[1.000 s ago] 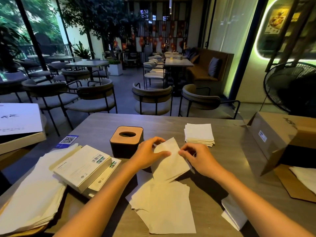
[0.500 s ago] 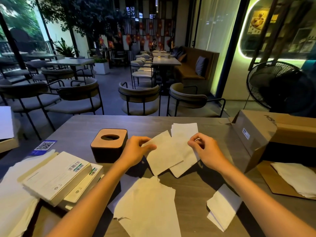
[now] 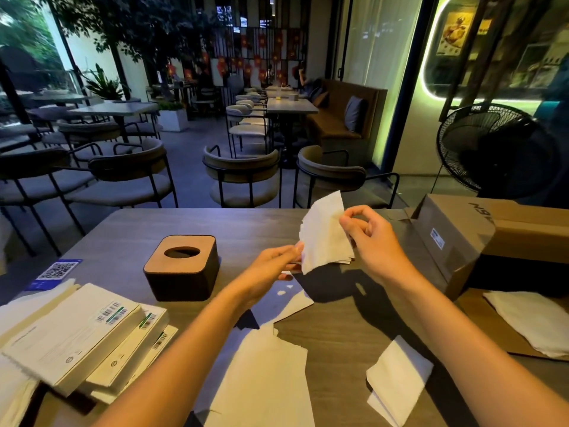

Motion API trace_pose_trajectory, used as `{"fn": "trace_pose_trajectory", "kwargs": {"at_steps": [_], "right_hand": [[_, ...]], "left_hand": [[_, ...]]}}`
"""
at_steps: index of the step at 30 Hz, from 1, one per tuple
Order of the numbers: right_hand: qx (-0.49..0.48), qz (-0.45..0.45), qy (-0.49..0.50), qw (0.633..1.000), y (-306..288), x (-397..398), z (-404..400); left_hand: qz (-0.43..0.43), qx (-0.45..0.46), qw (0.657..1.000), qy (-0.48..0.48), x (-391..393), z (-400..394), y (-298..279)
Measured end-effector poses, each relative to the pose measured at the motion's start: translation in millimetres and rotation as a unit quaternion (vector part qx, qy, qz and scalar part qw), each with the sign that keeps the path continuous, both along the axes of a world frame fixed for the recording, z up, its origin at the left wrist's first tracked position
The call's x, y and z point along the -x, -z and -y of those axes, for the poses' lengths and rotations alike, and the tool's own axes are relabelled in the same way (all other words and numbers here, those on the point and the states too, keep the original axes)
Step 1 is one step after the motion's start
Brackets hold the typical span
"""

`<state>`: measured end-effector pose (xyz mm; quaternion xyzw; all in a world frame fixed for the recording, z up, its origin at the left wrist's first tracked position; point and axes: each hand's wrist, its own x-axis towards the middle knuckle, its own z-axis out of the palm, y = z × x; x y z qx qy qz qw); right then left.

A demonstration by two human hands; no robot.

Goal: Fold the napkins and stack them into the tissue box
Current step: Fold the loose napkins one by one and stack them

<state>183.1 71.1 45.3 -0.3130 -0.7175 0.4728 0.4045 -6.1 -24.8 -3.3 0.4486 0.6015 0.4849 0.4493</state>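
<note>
Above the grey table [image 3: 129,238] I hold up a stack of folded white napkins [image 3: 323,238]. My right hand [image 3: 372,241] pinches its right edge between thumb and fingers. My left hand [image 3: 274,266] holds the lower left corner with its fingertips. The tissue box [image 3: 181,268], dark with a tan wooden lid and an oval slot, stands to the left of my left hand. Unfolded napkins [image 3: 264,386] lie spread on the table near me, under my left forearm. One folded napkin [image 3: 397,377] lies beside my right forearm.
Flat white packages [image 3: 77,334] with barcode labels sit at the front left on a pile of paper. A cardboard carton [image 3: 480,238] lies on its side at the right, with white napkins [image 3: 529,318] on its flap. A floor fan [image 3: 495,149] and chairs stand beyond the table.
Both hands have lifted the napkin up and to the right, and it now stands together with the folded stack. The camera has swung a little to the right.
</note>
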Motion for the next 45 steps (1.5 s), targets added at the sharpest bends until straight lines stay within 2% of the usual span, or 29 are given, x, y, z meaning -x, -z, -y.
{"fn": "trace_pose_trajectory", "kwargs": {"at_steps": [3, 7, 13, 26, 32, 35, 37, 39, 41, 43, 45], "right_hand": [[0.018, -0.008, 0.027, 0.999, 4.0, -1.3, -14.4], [-0.018, 0.021, 0.091, 0.995, 20.1, 1.8, -44.2], [-0.027, 0.071, 0.114, 0.991, 48.7, 13.5, -85.0], [-0.026, 0.117, 0.160, 0.980, 97.2, 31.7, -139.1], [-0.033, 0.138, 0.193, 0.971, 92.3, 23.7, -133.8], [-0.032, 0.144, 0.176, 0.973, 79.8, 17.4, -120.1], [-0.027, 0.150, 0.156, 0.976, 71.6, 13.5, -106.0], [-0.028, 0.155, 0.130, 0.979, 65.6, 10.7, -88.8], [-0.042, 0.165, 0.114, 0.979, 63.6, 10.0, -69.5], [-0.049, 0.185, 0.097, 0.977, 65.1, 12.1, -49.1], [-0.047, 0.206, 0.054, 0.976, 69.9, 16.0, -30.5]], "left_hand": [[0.026, -0.028, 0.999, -0.013, 1.9, -11.7, -3.8], [-0.034, -0.078, 0.992, -0.094, 3.0, -40.5, 5.7], [-0.119, -0.056, 0.976, -0.176, 7.5, -96.1, 24.8], [-0.192, -0.023, 0.963, -0.190, 20.8, -139.5, 56.6], [-0.171, -0.012, 0.967, -0.187, 19.0, -131.4, 47.7], [-0.214, -0.005, 0.963, -0.163, 20.9, -109.7, 41.1], [-0.320, 0.016, 0.936, -0.145, 27.2, -89.4, 39.2], [-0.465, 0.073, 0.870, -0.145, 35.9, -68.8, 37.0], [-0.544, 0.155, 0.813, -0.137, 41.8, -49.3, 32.4], [-0.555, 0.176, 0.803, -0.125, 44.8, -32.6, 30.7], [-0.535, 0.162, 0.823, -0.103, 43.8, -19.4, 30.5]]}}
